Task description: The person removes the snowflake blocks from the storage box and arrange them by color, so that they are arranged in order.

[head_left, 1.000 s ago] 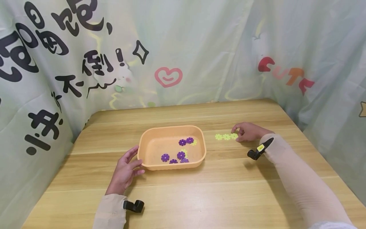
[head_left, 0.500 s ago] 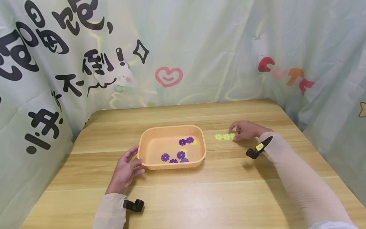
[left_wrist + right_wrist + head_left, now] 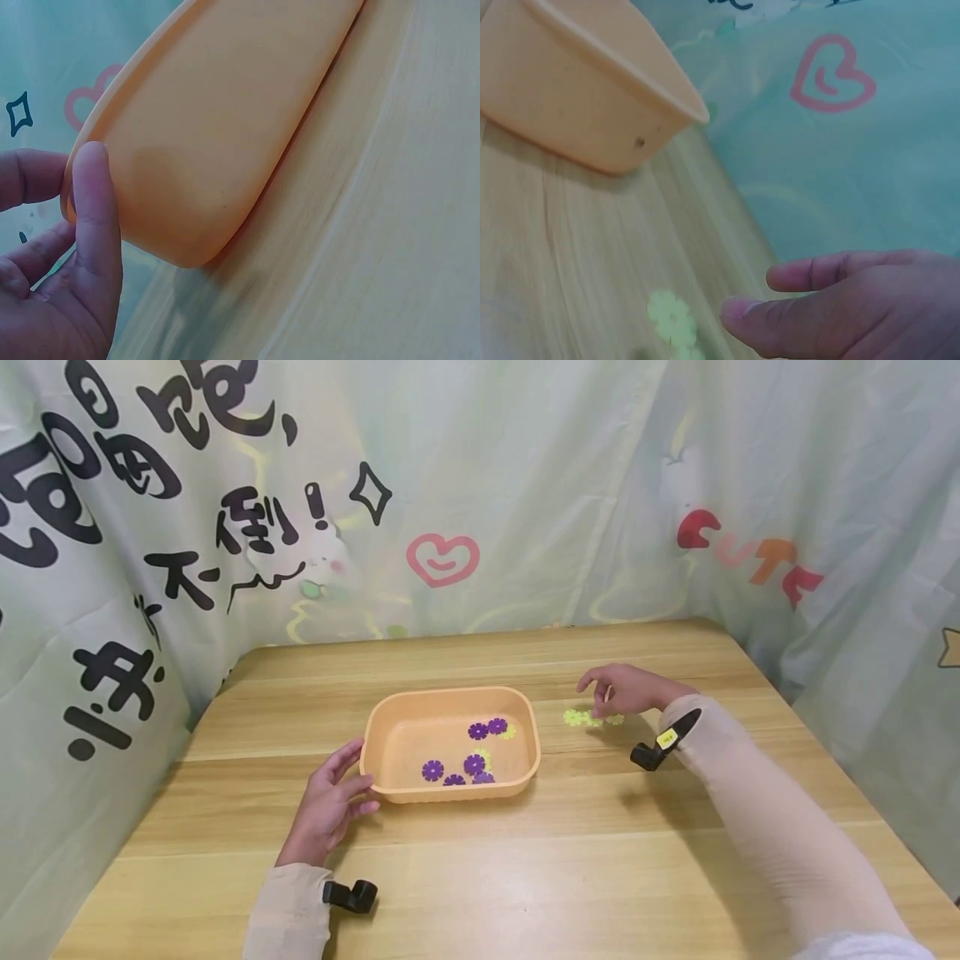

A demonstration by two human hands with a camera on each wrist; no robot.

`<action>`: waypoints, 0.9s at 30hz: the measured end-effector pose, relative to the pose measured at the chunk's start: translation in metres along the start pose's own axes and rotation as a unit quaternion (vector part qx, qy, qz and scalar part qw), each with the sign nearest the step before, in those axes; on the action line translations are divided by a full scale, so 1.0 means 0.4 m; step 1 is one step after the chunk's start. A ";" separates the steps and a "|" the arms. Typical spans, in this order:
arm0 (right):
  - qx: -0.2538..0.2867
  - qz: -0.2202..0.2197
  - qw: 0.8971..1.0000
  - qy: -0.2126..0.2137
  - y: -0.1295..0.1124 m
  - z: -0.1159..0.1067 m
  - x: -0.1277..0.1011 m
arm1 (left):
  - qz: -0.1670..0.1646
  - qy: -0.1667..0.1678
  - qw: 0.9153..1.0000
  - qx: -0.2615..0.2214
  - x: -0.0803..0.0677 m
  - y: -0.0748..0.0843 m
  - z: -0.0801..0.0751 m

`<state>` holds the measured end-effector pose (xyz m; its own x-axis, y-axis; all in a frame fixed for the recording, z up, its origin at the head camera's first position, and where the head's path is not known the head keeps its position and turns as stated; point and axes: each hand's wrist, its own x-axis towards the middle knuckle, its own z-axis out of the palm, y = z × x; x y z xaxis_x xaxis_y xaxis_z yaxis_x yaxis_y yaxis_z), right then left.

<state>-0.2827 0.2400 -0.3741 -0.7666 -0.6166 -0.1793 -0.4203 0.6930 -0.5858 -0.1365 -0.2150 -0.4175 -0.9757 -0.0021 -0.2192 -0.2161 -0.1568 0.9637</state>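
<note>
An orange plastic basin (image 3: 450,796) stands on the wooden table. My left hand (image 3: 327,802) pinches its left rim; in the left wrist view the thumb (image 3: 94,180) lies along the outer wall, with fingers behind the rim. Right of the basin, three yellow snowflake discs (image 3: 573,718) lie in a row. My right hand (image 3: 628,689) hovers over them, its thumb and forefinger apart and nothing between them, partly covering the middle disc. In the right wrist view, yellow discs (image 3: 667,309) lie just beyond the thumb tip.
Inside the basin lie several purple snowflake discs (image 3: 474,765) and some yellow ones (image 3: 507,732), mostly towards its right side. A printed curtain (image 3: 525,510) hangs behind and along both sides of the table (image 3: 525,877).
My right hand has shifted left and slightly up, from the rightmost yellow disc to over the middle one. The left hand keeps its place on the basin's rim.
</note>
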 end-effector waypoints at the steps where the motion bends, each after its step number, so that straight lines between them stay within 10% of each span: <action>1: 0.002 0.000 1.000 0.000 -0.006 -0.001 0.003 | 0.000 0.000 1.000 0.000 0.000 0.000 0.000; 27: -0.003 -0.073 0.997 -0.009 -0.175 0.021 0.095 | 0.000 -0.002 1.000 0.000 0.001 -0.001 -0.001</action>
<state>-0.2783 0.1649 -0.3464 -0.6880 -0.7178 -0.1067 -0.5299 0.5974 -0.6019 -0.1367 -0.2153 -0.4179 -0.9756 0.0019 -0.2194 -0.2170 -0.1560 0.9636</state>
